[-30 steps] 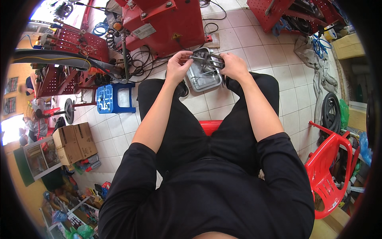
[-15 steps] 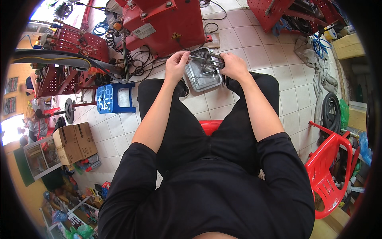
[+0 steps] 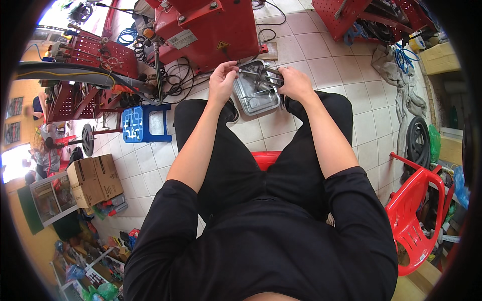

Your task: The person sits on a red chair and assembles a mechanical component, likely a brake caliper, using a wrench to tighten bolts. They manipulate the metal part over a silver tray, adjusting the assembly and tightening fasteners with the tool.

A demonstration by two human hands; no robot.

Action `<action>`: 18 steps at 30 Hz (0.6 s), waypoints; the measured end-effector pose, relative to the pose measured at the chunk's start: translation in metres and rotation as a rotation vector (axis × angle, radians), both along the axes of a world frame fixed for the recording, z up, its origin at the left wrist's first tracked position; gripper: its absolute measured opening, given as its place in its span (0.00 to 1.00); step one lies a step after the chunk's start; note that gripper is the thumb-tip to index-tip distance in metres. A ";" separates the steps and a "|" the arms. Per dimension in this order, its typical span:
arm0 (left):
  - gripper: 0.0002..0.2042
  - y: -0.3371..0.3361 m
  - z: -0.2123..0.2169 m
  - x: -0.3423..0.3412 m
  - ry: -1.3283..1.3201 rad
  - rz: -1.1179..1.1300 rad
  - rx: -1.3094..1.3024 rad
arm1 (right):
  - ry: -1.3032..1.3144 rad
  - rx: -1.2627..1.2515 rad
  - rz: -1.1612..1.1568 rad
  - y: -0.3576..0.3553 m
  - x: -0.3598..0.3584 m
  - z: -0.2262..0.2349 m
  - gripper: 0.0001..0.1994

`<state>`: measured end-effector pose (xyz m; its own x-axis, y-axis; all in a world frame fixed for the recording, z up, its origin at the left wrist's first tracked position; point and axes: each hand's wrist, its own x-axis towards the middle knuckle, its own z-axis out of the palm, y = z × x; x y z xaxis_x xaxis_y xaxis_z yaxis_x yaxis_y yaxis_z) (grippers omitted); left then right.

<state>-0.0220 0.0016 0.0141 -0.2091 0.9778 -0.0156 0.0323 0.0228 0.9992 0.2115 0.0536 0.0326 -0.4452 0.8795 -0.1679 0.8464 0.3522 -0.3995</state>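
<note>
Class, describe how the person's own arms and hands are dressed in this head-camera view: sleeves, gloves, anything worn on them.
Both hands, the left hand and the right hand, are bare, with no gloves. The forearms are uncovered too. A black top's sleeves end around the elbows. No watch, ring or bracelet can be made out.

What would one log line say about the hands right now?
left hand: grips end of grey metal part | right hand: grips other end | below: shiny rectangular metal tray on tiled floor

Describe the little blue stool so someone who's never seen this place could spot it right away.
Start at the big red machine at the top. Below and to its left, on the tiled floor beside the seated person's left knee, stands the blue stool. It is the only blue seat; the chair at right is red.
</note>
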 end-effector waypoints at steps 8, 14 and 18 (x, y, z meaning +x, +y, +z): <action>0.16 -0.002 0.003 -0.003 0.261 -0.037 -0.073 | 0.010 -0.003 -0.055 0.000 0.001 -0.003 0.20; 0.16 -0.002 -0.001 -0.003 0.264 -0.039 0.007 | 0.009 0.000 -0.072 0.000 0.000 -0.003 0.20; 0.15 -0.003 0.003 0.002 0.270 -0.011 0.011 | -0.009 0.000 -0.067 0.000 0.000 -0.002 0.20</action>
<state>-0.0199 -0.0014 0.0168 -0.1937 0.9798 0.0495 0.2979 0.0107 0.9545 0.2113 0.0536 0.0304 -0.3837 0.9074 -0.1715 0.8718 0.2946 -0.3914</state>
